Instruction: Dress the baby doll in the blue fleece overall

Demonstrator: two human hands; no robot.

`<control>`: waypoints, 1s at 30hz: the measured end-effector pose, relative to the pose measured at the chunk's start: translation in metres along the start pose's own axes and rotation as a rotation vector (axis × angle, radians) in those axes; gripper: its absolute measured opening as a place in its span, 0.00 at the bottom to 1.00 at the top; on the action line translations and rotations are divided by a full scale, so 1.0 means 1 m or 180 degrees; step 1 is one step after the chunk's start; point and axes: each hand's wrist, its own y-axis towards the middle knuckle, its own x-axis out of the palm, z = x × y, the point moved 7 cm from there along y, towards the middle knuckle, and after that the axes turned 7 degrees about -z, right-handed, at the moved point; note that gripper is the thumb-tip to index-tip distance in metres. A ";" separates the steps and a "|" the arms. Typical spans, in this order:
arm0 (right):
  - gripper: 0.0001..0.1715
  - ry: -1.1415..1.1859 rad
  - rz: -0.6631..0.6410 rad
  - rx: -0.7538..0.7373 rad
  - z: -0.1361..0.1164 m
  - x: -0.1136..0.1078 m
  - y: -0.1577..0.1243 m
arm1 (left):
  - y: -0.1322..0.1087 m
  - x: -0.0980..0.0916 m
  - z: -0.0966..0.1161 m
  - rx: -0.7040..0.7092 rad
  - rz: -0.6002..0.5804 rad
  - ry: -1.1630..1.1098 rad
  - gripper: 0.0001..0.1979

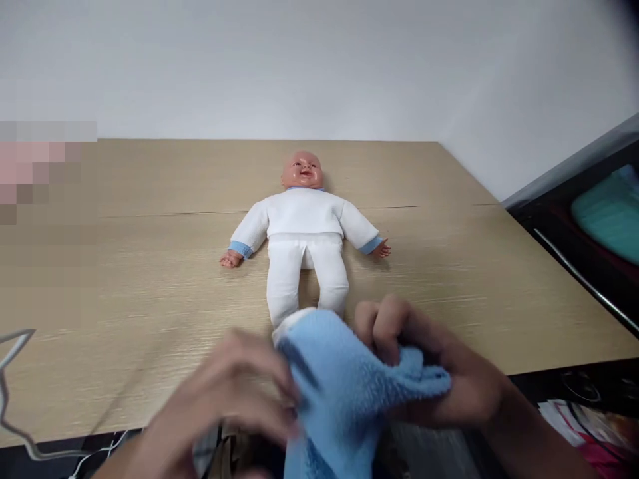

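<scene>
A soft blue fleecy cloth (334, 372) hangs bunched over the table's near edge, in front of a baby doll's feet. My right hand (429, 359) is closed on its right side, with a folded end sticking out between fingers and thumb. My left hand (234, 392) is at the cloth's left edge, blurred by motion, so its grip is unclear. The doll (307, 213) lies on its back in a white top and white trousers with blue cuffs, arms spread, head away from me. The cloth hides the doll's feet.
The doll lies on a wooden table (164, 266) against a pale wall. A white cable (7, 399) loops over the left edge. At right stands a dark item with teal cloth (609, 213). Papers and packets (589, 432) are below the table's edge at lower right.
</scene>
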 end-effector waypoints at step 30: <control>0.31 -0.1185 -0.0202 0.0243 -0.046 -0.106 0.096 | 0.020 -0.176 -0.009 0.0444 0.2921 -0.0816 0.21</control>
